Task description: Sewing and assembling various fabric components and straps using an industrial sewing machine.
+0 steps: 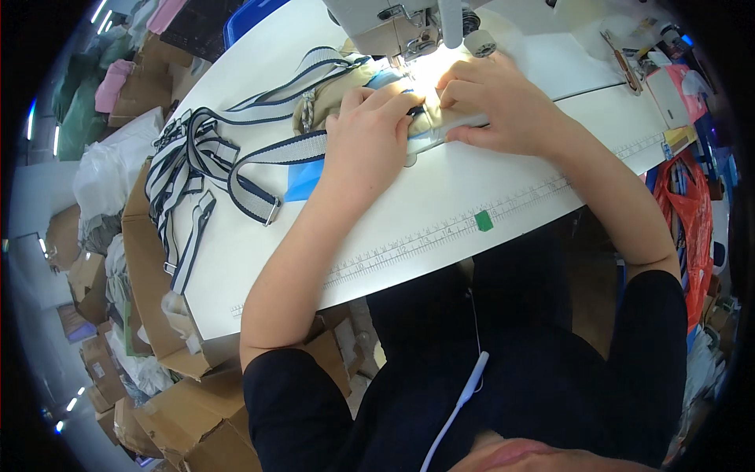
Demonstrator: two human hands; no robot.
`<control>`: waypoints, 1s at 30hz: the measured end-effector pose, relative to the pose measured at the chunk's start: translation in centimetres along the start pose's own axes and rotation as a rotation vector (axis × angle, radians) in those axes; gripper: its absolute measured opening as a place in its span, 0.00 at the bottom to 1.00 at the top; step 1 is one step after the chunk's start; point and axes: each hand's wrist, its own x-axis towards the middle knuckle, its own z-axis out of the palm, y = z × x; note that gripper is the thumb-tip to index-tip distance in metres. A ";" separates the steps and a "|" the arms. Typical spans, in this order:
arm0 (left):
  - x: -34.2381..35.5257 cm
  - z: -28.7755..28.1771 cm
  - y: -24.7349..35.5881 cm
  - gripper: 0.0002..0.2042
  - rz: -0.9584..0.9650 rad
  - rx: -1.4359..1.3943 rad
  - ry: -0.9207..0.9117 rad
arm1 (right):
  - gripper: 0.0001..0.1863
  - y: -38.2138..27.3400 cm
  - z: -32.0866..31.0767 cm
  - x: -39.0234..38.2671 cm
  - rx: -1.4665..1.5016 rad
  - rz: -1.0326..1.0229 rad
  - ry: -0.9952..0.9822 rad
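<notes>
Under the lit needle area of a white sewing machine (385, 31), both my hands work close together on cloth. My left hand (370, 134) has its fingers bent and pressed together on a grey webbing strap with dark edges (287, 149), which runs in under it from the left. Beige fabric (330, 98) and a blue piece of cloth (305, 181) lie beside and partly beneath that hand. Just right of the needle, my right hand (503, 102) has curled fingers, its thumb low on the machine bed. Glare and the fingers hide what it grips, if anything.
A tangled heap of striped straps (189, 149) with metal buckles hangs over the left table edge. Printed ruler markings (425, 240) with a green sticker (484, 221) follow the front edge. Scissors-like snips (621, 63) lie at right. Cardboard boxes (197, 409) stand at lower left.
</notes>
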 end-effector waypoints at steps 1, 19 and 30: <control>0.0 0.1 0.0 0.10 0.005 0.012 0.018 | 0.14 -0.2 -0.1 0.0 -0.002 -0.021 0.026; 0.5 0.4 -0.3 0.08 0.044 -0.011 0.129 | 0.10 -0.1 0.1 0.1 0.006 0.008 -0.011; 0.6 1.2 -0.9 0.04 0.072 0.001 0.195 | 0.12 0.3 0.5 -0.1 -0.036 -0.024 -0.012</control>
